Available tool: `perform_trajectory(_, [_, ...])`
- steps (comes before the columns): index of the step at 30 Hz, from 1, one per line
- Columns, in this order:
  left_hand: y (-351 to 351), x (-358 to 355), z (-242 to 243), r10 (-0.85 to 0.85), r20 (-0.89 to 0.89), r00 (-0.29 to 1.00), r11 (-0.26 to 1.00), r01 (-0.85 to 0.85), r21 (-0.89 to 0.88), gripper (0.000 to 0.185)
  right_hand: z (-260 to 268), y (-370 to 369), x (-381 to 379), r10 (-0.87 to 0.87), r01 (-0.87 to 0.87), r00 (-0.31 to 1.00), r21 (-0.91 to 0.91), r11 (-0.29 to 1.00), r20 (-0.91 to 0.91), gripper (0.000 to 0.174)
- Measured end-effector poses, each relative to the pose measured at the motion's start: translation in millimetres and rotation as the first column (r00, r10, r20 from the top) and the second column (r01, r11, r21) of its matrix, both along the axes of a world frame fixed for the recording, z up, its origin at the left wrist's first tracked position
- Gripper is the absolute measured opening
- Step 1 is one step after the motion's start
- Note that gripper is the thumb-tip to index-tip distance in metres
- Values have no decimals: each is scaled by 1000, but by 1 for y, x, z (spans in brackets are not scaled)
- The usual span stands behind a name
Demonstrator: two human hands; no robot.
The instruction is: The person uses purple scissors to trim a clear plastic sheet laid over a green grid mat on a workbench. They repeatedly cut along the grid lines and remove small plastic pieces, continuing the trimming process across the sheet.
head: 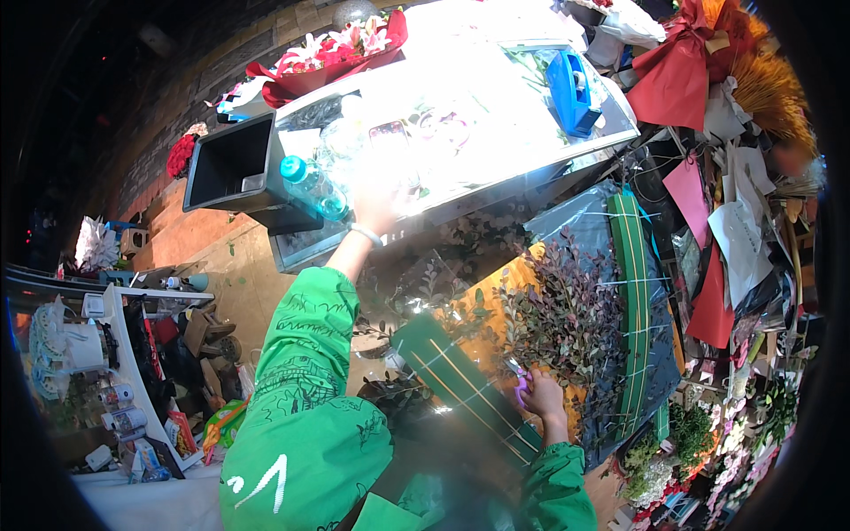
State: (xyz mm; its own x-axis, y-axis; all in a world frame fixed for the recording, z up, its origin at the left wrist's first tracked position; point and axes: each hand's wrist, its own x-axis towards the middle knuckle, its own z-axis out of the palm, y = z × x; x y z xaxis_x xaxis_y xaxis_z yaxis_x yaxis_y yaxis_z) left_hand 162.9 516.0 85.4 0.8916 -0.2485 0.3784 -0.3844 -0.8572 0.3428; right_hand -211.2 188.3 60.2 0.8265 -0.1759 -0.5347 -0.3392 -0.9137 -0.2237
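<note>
My left hand (378,199) reaches over the near edge of a brightly lit table (478,166). Glare washes out its fingers, so what they touch is hidden. Beside it lies a clear plastic bottle with a teal cap (312,188), and a phone (388,135) is just beyond. My right hand (546,398) grips scissors with purple handles (521,388), blades pointing up and away. Dark-leaved branches (564,312) spread over a wooden surface (508,282) next to the scissors. A green panel with thin sticks tied across it (458,378) lies slanted left of that hand.
A black square bucket (229,166) stands at the table's left end. On the table's right sits a blue tape dispenser (571,93). A red-wrapped lily bouquet (339,56) is behind. Wrapping papers (744,226) hang at right; a cluttered white shelf (143,372) stands at left.
</note>
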Motion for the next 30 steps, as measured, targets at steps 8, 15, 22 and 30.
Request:
perform_trajectory(8, [7, 5, -10, 95, -5, 995, 971, -94, -222, 60, -2, -1, 0, 28, -27, 1000, -25, 999, 8, 40])
perform_trajectory(15, [19, 7, -24, 86, -318, 944, 856, -234, -462, 51, 7, -7, -9, 156, -158, 987, -135, 978, -19, 69])
perform_trajectory(22, [17, 49, -82, -30, -444, 896, 447, -385, -807, 38, -16, -19, -23, 146, -140, 987, -92, 986, 62, 62])
perform_trajectory(30, [35, 88, -112, -340, -625, 703, 116, -628, -770, 20, 29, -21, 12, 100, -90, 986, -75, 993, 132, 52])
